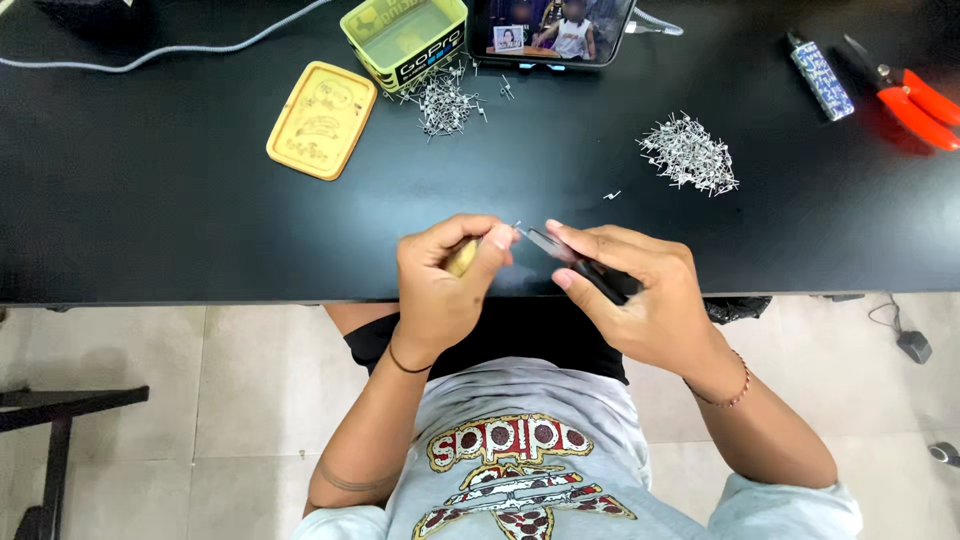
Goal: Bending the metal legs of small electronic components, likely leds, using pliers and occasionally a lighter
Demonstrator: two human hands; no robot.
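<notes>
At the desk's [150, 230] near edge, the left hand [445, 285] pinches a small metal pin [517, 227] between fingertips, a yellowish piece tucked in its palm. The right hand [640, 300] grips a black tool [585, 268], its tip touching the pin. Farther off lie two pin heaps [690, 155], a yellow lid [322, 120], an open tin [405, 38], a phone [550, 30] and red pliers [915, 100].

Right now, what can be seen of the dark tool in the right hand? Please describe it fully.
The dark tool is slim, flat and black, apparently metal, like tweezers or small pliers. The right hand grips it, fingers along its length. It lies slanted, its tip pointing up-left toward the left hand, above the black table edge.
</notes>
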